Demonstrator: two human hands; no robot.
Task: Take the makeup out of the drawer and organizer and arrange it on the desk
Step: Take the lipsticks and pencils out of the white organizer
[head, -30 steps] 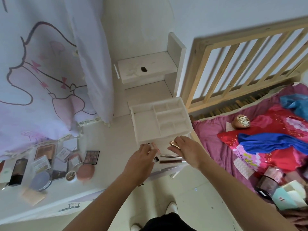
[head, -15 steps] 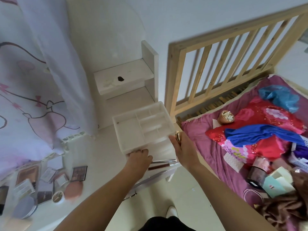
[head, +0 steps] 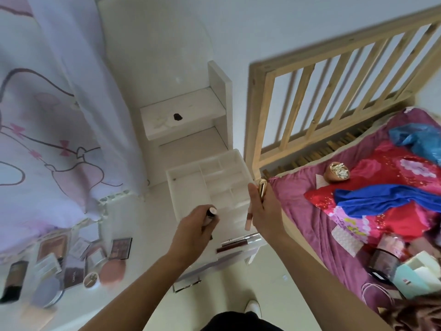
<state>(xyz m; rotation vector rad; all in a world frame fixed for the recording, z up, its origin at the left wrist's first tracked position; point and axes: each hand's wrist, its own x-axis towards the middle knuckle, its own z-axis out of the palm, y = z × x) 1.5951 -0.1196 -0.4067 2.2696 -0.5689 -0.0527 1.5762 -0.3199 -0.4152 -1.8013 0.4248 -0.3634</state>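
Observation:
A white compartmented organizer [head: 183,187] stands on the white desk [head: 143,225], its drawer [head: 253,243] pulled out towards me. Two slim lip gloss tubes [head: 238,242] lie in that drawer. My left hand [head: 194,231] grips a small tube with a pale cap [head: 211,212] over the organizer's front. Beside the organizer's right edge, my right hand [head: 265,211] holds a gold lipstick [head: 262,189] and a pale pink tube [head: 248,219].
Palettes, compacts, a pink puff [head: 112,271] and a round grey case [head: 46,295] lie on the desk at the left. A printed curtain [head: 47,115] hangs over them. A wooden headboard [head: 334,87] and a bed with cloths and boxes fill the right.
Both hands rose from the drawer. The left now holds a pale-capped tube, and the right has a pink tube added to the gold lipstick.

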